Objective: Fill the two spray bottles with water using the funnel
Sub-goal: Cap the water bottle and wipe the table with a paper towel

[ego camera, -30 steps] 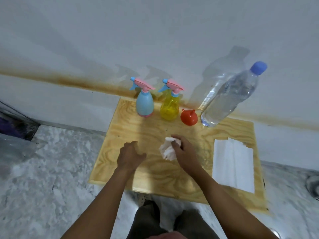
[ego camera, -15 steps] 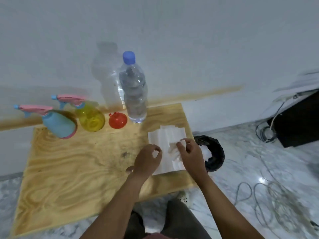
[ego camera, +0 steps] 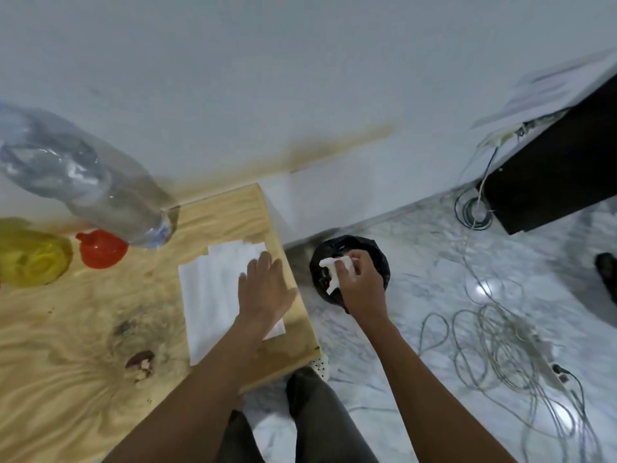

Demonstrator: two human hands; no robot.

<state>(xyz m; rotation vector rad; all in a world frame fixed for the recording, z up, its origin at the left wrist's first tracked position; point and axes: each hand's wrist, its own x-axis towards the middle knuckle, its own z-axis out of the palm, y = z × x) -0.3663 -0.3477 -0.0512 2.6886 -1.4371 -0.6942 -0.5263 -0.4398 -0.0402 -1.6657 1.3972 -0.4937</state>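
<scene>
On the pale wooden table (ego camera: 66, 362), far side: small red plastic funnel (ego camera: 101, 249), judged light, rigid (take by rim), beside translucent yellow spray bottle (ego camera: 31, 259). Left hand (ego camera: 265, 290) lies flat on white paper sheet (ego camera: 213, 289); right hand (ego camera: 360, 284) pinches crumpled white tissue (ego camera: 335, 269).

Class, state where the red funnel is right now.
The red funnel sits at the left of the head view on the wooden table, between the yellow spray bottle and the base of the clear water bottle.
</scene>
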